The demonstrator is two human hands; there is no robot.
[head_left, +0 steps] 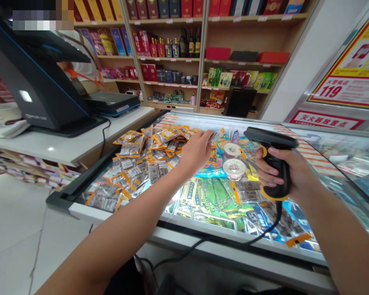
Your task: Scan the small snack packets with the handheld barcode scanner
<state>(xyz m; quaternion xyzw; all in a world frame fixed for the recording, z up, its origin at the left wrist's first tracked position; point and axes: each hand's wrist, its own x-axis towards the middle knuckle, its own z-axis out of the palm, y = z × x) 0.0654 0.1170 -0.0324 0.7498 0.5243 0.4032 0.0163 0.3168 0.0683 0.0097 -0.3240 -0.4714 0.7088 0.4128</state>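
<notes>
My right hand (297, 170) is wrapped round the grip of a black barcode scanner (272, 137), whose cable runs down over the freezer's front edge. My left hand (198, 148) reaches over the chest freezer's glass top, its fingers closed on a small snack packet (215, 136), partly hidden by the hand. Just left of that hand lies a heap of clear snack packets with orange ends (162, 137). A few similar packets (249, 191) lie below the scanner. Two round tubs (234, 168) and green ice-cream wrappers (213, 194) show between my hands, seemingly under the glass.
A white counter (52, 148) on the left bears a point-of-sale terminal (49, 90) and a black scale (113, 102). Behind the freezer (246, 241) stand shelves with boxes and bottles (190, 43). The scanner cable (199, 243) trails along the front. Red-and-white signs (327, 123) hang on the right.
</notes>
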